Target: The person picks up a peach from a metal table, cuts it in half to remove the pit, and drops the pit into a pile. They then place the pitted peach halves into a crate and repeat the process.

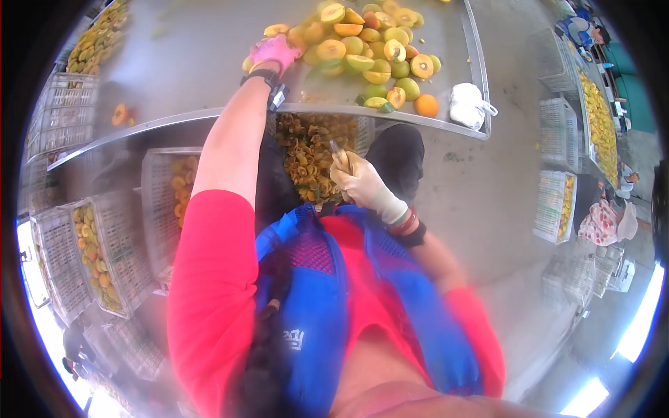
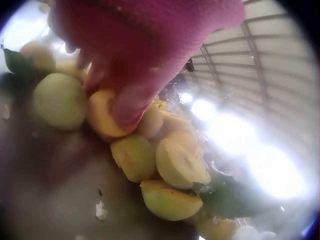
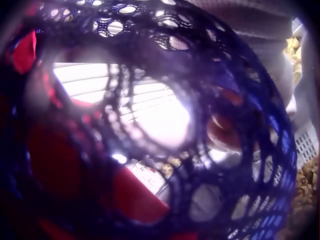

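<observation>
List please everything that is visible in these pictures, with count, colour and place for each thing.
fruits: many, yellow-green, some cut open showing orange flesh, piled on the table's far side
metal table: one, grey, in front of the person
white cloth bundle: one, at the table's right corner
crate of peels: one, brownish-yellow contents, under the table edge
plastic crates: several, white, some holding fruit, on the floor at left and right
knife: one, small; colour unclear
apron: one, blue, over red clothing
left hand: pink glove, grips one yellow fruit at the pile's edge
right hand: whitish glove, holds the knife above the crate of peels
</observation>
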Demonstrator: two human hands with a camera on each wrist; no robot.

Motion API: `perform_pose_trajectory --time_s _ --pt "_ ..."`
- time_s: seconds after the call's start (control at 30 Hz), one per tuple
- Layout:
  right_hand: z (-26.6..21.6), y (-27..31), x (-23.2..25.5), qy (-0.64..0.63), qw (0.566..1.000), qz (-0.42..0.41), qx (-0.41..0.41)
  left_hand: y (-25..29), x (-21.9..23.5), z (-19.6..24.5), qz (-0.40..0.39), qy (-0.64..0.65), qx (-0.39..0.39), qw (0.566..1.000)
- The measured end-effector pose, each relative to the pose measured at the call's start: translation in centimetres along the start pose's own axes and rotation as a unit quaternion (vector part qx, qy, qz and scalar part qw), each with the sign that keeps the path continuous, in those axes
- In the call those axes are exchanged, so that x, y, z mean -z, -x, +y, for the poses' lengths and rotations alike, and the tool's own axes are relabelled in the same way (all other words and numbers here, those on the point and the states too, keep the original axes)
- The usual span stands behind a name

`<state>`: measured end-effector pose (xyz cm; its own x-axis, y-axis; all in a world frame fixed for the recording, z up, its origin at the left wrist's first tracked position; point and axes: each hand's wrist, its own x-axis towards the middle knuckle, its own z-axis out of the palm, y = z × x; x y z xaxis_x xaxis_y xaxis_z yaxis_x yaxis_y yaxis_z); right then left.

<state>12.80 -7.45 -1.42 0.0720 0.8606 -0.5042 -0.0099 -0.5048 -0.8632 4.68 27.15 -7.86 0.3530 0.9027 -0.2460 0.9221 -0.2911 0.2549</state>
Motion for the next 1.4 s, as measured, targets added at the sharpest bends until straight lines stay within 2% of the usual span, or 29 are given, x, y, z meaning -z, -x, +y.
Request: perform_pose_trajectory --time_s 0.07,0.17,0.2,0.27,0.3,0.33,0.37,0.4,0.43,0.47,0.53,0.57,0.6,0.63,0.67,0.73,0.77,0.8,0.9,0.93,1.0,1.13,1.2,1.27,1.33,1.4 --pt "0.6 -0.4 0.1 -0.018 1.000 0.003 -0.001 0.2 -0.8 0.3 0.066 0.030 0.011 0.997" --pt "1.1 -1.2 0.0 -0.012 1.000 0.001 0.003 0.9 -1.2 0.3 0.110 0.103 0.008 0.989" --pt "1.2 -1.3 -0.2 -0.012 1.000 0.000 0.003 1.1 -1.3 0.3 0.110 0.103 0.008 0.989" --pt "1.5 -1.6 -0.6 -0.055 0.998 -0.007 0.002 1.8 -0.9 0.9 0.127 0.123 -0.044 0.983" --pt "1.7 -1.7 -0.7 -0.054 0.998 -0.006 0.003 2.4 -0.3 1.2 0.108 0.171 -0.030 0.979" --pt "1.9 -1.8 -0.6 -0.036 0.998 0.018 0.044 3.2 0.3 1.3 0.108 0.172 -0.033 0.979" --pt "2.0 -1.8 -0.6 -0.019 0.995 0.043 0.083 3.9 0.7 1.2 0.100 0.329 -0.063 0.937" --pt "1.3 -1.3 -0.5 -0.021 0.995 0.047 0.083 5.6 1.9 1.6 0.087 0.477 -0.090 0.870" --pt "0.3 -0.6 -0.2 -0.030 0.995 0.052 0.074 7.8 3.0 1.9 0.046 0.564 -0.102 0.818" --pt "-0.6 -0.1 0.0 -0.037 0.996 0.055 0.066 9.7 3.5 2.3 0.046 0.563 -0.104 0.819" --pt "-0.5 -0.5 0.1 -0.049 0.994 0.051 0.083 12.8 4.0 2.7 0.007 0.768 -0.132 0.627" --pt "0.2 -1.2 0.1 -0.021 0.985 0.069 0.160 14.2 3.7 2.7 0.009 0.768 -0.131 0.627" --pt "-0.5 -1.0 -0.3 0.007 0.968 0.087 0.235 15.5 3.2 2.8 -0.026 0.820 -0.135 0.556" --pt "-1.3 -0.2 0.0 0.151 0.931 0.106 0.314 16.8 2.7 2.8 -0.060 0.865 -0.139 0.479" --pt "-2.3 0.4 -0.4 0.152 0.931 0.104 0.315 18.5 3.0 3.0 -0.059 0.865 -0.139 0.479" --pt "-3.7 1.2 -1.0 0.189 0.905 0.180 0.335 21.4 3.8 3.4 -0.108 0.866 -0.168 0.459" --pt "-4.2 1.9 -1.1 0.189 0.905 0.182 0.333 22.2 3.8 3.3 -0.105 0.850 -0.205 0.474" --pt "-4.8 2.3 -1.1 0.217 0.901 0.176 0.333 22.9 3.8 3.4 -0.108 0.850 -0.205 0.473" --pt "-5.2 2.9 -1.2 0.264 0.881 0.178 0.350 25.0 4.4 3.8 -0.008 0.712 -0.257 0.654" --pt "-5.3 3.0 -1.3 0.284 0.865 0.184 0.370 25.3 4.4 3.8 -0.009 0.711 -0.259 0.654" --pt "-5.6 3.1 -1.6 0.285 0.866 0.188 0.365 25.9 4.4 3.7 0.005 0.654 -0.250 0.714" --pt "-5.4 3.3 -1.9 0.302 0.870 0.174 0.349 27.5 4.4 4.6 0.007 0.676 -0.240 0.697" --pt "-5.6 3.8 -2.0 0.304 0.862 0.172 0.367 27.8 4.1 4.8 -0.038 0.764 -0.206 0.610" --pt "-5.5 4.0 -2.0 0.307 0.855 0.168 0.383 28.0 4.2 4.9 -0.030 0.751 -0.207 0.626" --pt "-4.8 3.9 -2.0 0.316 0.867 0.159 0.350 28.3 4.4 5.1 -0.023 0.738 -0.206 0.642" --pt "-5.1 4.2 -2.1 0.327 0.858 0.160 0.363 28.5 4.5 5.2 0.016 0.711 -0.248 0.658"
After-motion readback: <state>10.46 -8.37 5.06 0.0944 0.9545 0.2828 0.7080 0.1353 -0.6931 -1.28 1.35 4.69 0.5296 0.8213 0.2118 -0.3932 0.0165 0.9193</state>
